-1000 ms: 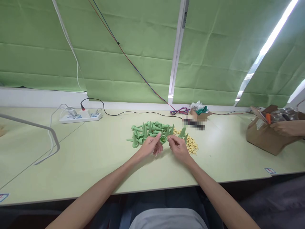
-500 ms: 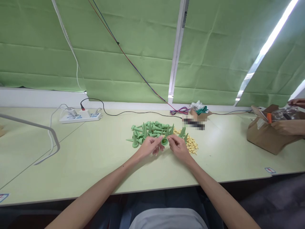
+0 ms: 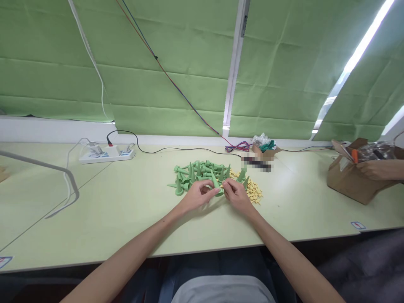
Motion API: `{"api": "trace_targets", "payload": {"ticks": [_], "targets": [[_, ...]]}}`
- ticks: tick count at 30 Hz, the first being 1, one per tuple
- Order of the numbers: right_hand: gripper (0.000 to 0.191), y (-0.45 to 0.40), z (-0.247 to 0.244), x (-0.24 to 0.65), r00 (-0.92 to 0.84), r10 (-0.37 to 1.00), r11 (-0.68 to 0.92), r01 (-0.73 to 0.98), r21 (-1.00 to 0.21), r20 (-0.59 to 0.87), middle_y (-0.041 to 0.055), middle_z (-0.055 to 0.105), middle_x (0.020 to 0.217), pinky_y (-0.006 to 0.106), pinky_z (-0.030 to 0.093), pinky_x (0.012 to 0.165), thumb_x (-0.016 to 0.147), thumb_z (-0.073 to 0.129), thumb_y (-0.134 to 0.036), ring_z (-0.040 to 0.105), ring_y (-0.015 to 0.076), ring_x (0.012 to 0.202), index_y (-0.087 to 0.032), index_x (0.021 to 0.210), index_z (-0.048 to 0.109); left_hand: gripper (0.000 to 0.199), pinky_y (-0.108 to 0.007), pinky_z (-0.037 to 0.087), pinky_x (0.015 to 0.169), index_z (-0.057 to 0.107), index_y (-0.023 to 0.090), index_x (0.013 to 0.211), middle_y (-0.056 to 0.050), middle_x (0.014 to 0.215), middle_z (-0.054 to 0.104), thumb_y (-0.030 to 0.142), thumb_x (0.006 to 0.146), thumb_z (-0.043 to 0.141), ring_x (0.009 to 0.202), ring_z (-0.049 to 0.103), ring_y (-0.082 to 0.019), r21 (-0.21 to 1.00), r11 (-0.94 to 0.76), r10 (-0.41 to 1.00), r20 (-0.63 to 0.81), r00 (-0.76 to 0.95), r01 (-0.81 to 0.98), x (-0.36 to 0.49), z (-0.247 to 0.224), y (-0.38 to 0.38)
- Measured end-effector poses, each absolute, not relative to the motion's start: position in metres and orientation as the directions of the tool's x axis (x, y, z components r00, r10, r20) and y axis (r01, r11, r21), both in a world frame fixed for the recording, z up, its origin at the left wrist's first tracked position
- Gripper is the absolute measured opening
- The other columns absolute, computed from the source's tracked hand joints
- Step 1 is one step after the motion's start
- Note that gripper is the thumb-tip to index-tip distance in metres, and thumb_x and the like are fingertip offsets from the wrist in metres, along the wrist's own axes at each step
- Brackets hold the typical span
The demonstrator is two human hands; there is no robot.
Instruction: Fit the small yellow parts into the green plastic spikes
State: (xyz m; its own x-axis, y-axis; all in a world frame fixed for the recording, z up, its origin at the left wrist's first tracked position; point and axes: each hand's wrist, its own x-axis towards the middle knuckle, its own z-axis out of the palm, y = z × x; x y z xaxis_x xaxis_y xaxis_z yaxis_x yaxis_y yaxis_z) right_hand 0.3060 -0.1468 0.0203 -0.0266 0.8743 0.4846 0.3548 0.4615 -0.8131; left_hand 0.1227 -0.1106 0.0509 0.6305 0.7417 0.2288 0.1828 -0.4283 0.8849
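Observation:
My left hand (image 3: 199,194) holds a green cone-shaped piece (image 3: 215,180) between thumb and fingers, its pointed end up and away from me and its wide end toward me. Close against the right side of that piece, my right hand (image 3: 235,192) has its thumb and fingertips pinched together; whatever is between them is too small to make out. Behind both hands lies a pile of green cone pieces (image 3: 179,187), some standing upright. Small yellow pieces (image 3: 254,191) are heaped to the right, beside my right hand.
A white power strip (image 3: 107,156) lies at the back left. A small open box (image 3: 267,152) and a coiled cable (image 3: 238,146) are at the back. On the right, another person's hand (image 3: 374,169) rests at a brown cardboard box (image 3: 350,181). A grey bar (image 3: 67,174) crosses the left.
The green piece in my left hand has turned from its open end facing me to its point upward. One of the other person's hands has left the brown box.

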Motion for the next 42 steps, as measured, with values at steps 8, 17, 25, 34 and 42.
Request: {"api": "trace_targets", "payload": {"ticks": [8, 17, 25, 34, 42], "targets": [[0.041, -0.145, 0.018, 0.307, -0.036, 0.882, 0.441, 0.416, -0.795, 0.470, -0.0041, 0.038, 0.055, 0.025, 0.032, 0.052, 0.097, 0.039, -0.047, 0.037, 0.0118, 0.052, -0.021, 0.065, 0.037, 0.028, -0.023, 0.040, 0.054, 0.052, 0.018, 0.081, 0.000, 0.076, 0.049, 0.044, 0.084, 0.058, 0.060, 0.047, -0.011, 0.695, -0.672, 0.671, 0.429, 0.604, 0.253, 0.123, 0.048, -0.111], [0.042, -0.143, 0.016, 0.305, -0.036, 0.901, 0.412, 0.378, -0.829, 0.432, -0.0051, 0.037, 0.055, 0.025, 0.031, 0.051, 0.098, 0.037, -0.049, 0.035, 0.0111, 0.049, -0.022, 0.065, 0.035, 0.022, -0.023, 0.041, 0.055, 0.053, 0.018, 0.091, -0.001, 0.081, 0.052, 0.040, 0.087, 0.055, 0.061, 0.049, -0.011, 0.633, -0.731, 0.624, 0.467, 0.627, 0.256, 0.125, 0.046, -0.111], [0.036, -0.144, 0.018, 0.302, 0.032, 0.880, 0.433, 0.358, -0.827, 0.475, -0.0050, 0.040, 0.055, 0.025, 0.030, 0.051, 0.097, 0.042, -0.045, 0.036, 0.0112, 0.050, -0.021, 0.070, 0.042, 0.028, -0.023, 0.045, 0.055, 0.055, 0.019, 0.105, -0.005, 0.103, 0.058, 0.041, 0.086, 0.056, 0.061, 0.053, -0.009, 0.705, -0.660, 0.720, 0.493, 0.488, 0.260, 0.129, 0.043, -0.106], [0.030, -0.148, 0.022, 0.304, 0.055, 0.805, 0.487, 0.506, -0.711, 0.590, -0.0033, 0.042, 0.060, 0.025, 0.029, 0.054, 0.097, 0.043, -0.036, 0.036, 0.0113, 0.054, -0.020, 0.073, 0.050, 0.061, -0.024, 0.036, 0.045, 0.055, 0.015, 0.058, 0.002, 0.043, 0.044, 0.061, 0.092, 0.034, 0.040, 0.044, -0.010, 0.904, -0.367, 0.811, 0.195, 0.552, 0.219, 0.128, 0.046, -0.104], [0.031, -0.149, 0.022, 0.304, 0.003, 0.807, 0.504, 0.520, -0.690, 0.591, -0.0040, 0.039, 0.059, 0.025, 0.028, 0.054, 0.097, 0.043, -0.033, 0.034, 0.0110, 0.053, -0.020, 0.070, 0.047, 0.064, -0.024, 0.038, 0.041, 0.065, 0.011, 0.067, -0.004, 0.052, 0.056, 0.067, 0.086, 0.041, 0.040, 0.049, -0.012, 0.953, -0.226, 0.776, 0.050, 0.629, 0.204, 0.127, 0.043, -0.099]]}}
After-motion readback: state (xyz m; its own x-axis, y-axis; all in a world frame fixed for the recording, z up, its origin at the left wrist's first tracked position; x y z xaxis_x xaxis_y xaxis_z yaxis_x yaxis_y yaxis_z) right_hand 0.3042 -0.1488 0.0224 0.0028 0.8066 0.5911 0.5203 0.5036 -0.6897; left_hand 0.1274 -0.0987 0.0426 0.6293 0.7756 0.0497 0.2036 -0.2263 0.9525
